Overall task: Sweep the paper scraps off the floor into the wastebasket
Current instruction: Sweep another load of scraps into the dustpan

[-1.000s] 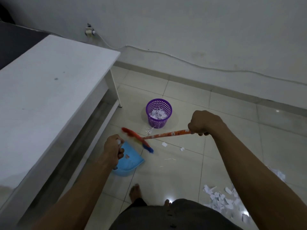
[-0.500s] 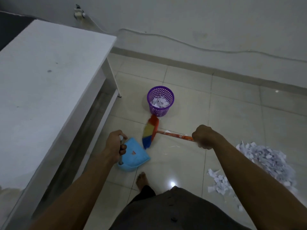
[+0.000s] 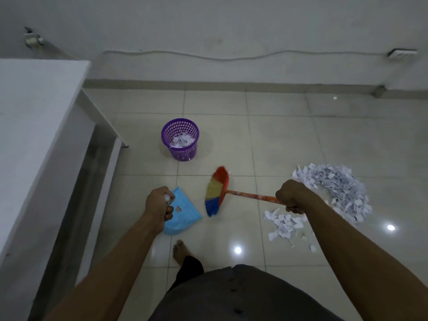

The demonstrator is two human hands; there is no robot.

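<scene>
A purple perforated wastebasket (image 3: pixel 172 130) stands on the tiled floor with white scraps inside. My left hand (image 3: pixel 159 205) grips the white handle of a light blue dustpan (image 3: pixel 185 215), which hangs just above the floor below the basket. My right hand (image 3: pixel 292 196) grips the orange handle of a small broom (image 3: pixel 217 191) with red, yellow and blue bristles, its head between the dustpan and a big heap of white paper scraps (image 3: pixel 333 188) at the right. A smaller patch of scraps (image 3: pixel 283 224) lies under my right forearm.
A white table (image 3: pixel 34 126) fills the left side, its leg close to the basket. The wall and baseboard (image 3: pixel 231 85) run along the back with a cable and socket. My bare foot (image 3: pixel 179 250) stands just below the dustpan.
My view has swung right, bringing the big scrap heap fully into sight. The broom head has moved right, away from the basket and dustpan, towards the heap. My left hand still holds the dustpan.
</scene>
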